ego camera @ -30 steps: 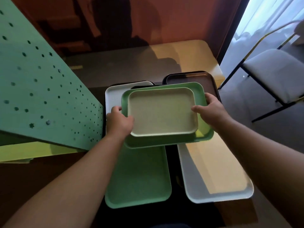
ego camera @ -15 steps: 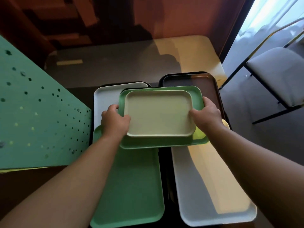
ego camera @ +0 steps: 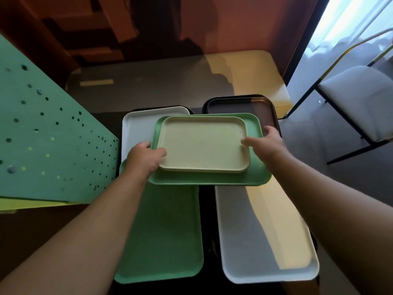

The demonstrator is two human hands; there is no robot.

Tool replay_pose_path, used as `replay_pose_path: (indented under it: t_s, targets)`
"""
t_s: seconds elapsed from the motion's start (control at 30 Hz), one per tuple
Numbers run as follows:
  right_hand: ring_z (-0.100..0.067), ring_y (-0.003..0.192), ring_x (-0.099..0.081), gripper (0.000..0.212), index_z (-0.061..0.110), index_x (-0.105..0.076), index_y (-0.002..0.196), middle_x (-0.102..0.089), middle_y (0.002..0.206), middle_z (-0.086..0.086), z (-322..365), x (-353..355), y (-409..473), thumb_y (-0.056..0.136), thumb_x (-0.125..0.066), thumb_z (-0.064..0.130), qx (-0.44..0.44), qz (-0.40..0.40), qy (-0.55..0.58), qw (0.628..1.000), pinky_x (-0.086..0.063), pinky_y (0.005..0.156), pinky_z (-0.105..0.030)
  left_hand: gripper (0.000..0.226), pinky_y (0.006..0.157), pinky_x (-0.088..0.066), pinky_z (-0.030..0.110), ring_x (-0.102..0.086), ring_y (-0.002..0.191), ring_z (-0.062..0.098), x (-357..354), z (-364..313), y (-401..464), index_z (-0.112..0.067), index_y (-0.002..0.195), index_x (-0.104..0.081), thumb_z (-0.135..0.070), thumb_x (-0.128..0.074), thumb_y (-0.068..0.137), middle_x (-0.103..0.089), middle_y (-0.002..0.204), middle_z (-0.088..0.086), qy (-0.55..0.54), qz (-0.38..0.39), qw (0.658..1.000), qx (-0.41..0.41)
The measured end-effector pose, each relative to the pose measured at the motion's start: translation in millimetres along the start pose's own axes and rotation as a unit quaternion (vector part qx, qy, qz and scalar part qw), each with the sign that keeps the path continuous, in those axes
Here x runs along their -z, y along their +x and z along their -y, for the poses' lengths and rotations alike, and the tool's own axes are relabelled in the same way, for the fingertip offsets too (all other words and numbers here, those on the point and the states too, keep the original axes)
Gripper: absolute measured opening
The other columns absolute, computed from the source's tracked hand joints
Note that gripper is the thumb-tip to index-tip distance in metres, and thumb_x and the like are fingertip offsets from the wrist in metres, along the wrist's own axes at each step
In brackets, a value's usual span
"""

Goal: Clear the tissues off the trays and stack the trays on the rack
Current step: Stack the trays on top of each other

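Note:
A small cream tray [ego camera: 203, 143] lies inside a larger green tray [ego camera: 258, 174], and both are lifted above the other trays. My left hand [ego camera: 144, 159] grips their left edge, thumb on the cream tray's rim. My right hand [ego camera: 266, 144] holds the right edge, fingers over the green rim. Beneath lie a long green tray [ego camera: 165, 241] at the near left, a long white tray [ego camera: 265, 241] at the near right, a white tray [ego camera: 138, 128] at the far left and a dark brown tray [ego camera: 244, 105] at the far right. No tissues are visible.
A green perforated panel [ego camera: 46, 145] slopes in from the left, close to my left arm. A grey table [ego camera: 161, 81] stretches beyond the trays. A white-cushioned chair [ego camera: 361, 99] with a black frame stands on the floor to the right.
The view has shifted slightly, so the green panel fills less of the left side. Both hands keep their hold on the stacked pair, which stays roughly in the same place over the other trays.

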State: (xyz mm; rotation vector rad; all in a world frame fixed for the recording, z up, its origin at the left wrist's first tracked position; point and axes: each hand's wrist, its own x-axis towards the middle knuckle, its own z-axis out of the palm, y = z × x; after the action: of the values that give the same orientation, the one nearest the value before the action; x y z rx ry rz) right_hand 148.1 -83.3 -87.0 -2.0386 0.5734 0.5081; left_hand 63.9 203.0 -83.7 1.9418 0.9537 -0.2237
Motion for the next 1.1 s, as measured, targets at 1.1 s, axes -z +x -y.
replay_pose_path:
  t_s: [1.1]
  targets:
    - [-0.014, 0.091, -0.068, 0.024, 0.03, -0.06, 0.114, -0.071, 0.103, 0.006, -183.6, 94.6, -116.8, 0.094, -0.072, 0.034, 0.024, 0.06, 0.012, 0.998, -0.056, 0.082, -0.037, 0.079, 0.098, -0.055, 0.053, -0.068, 0.107, 0.036, -124.3, 29.5, -158.7, -0.004, 0.133, -0.049, -0.022, -0.079, 0.062, -0.066, 0.127, 0.019, -0.135, 0.088, 0.985, 0.06]
